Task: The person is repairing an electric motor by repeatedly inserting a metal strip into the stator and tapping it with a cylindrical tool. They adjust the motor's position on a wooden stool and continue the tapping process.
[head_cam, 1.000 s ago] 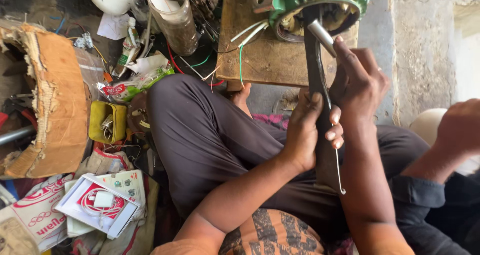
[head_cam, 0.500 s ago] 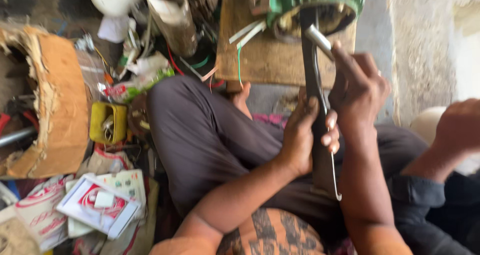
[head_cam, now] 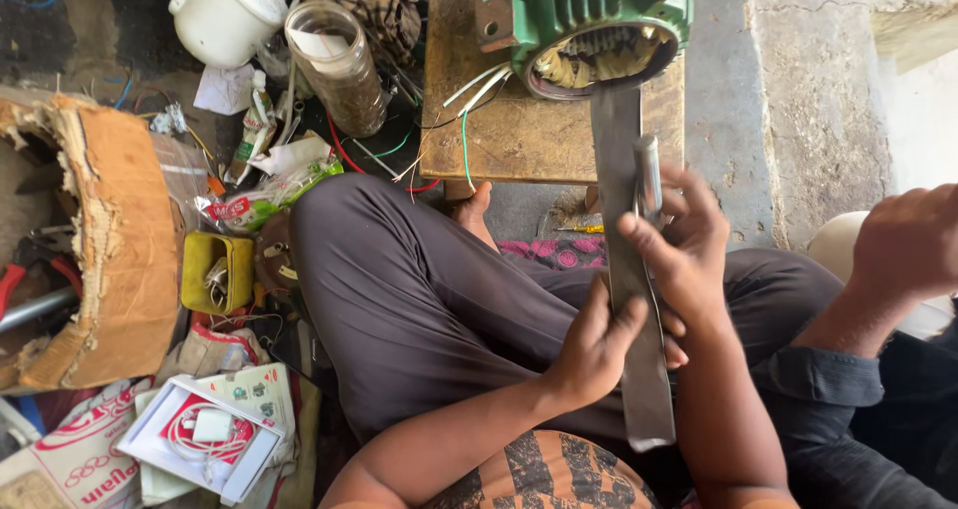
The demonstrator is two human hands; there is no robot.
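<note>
Strip (head_cam: 627,269) of grey metal lies gripped between both hands.

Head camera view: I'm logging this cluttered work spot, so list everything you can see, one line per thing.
Motor: one, green, open end showing windings, on the board at top.
Wooden board: one, brown, under the motor.
Flat metal strip: one, grey, running from the motor mouth down to the lap.
Metal rod: one, silver, alongside the strip.
Jar: one, clear, top left of the board.
Bucket: one, white, top left.
Torn cardboard: one, brown, left edge.
Yellow tin: one, holding small metal parts, beside the knee.
Open box: one, white and red, bottom left.
Another person's hand: one, right edge.
Left hand: gripping the strip low down.
Right hand: holding the rod against the strip.
</note>
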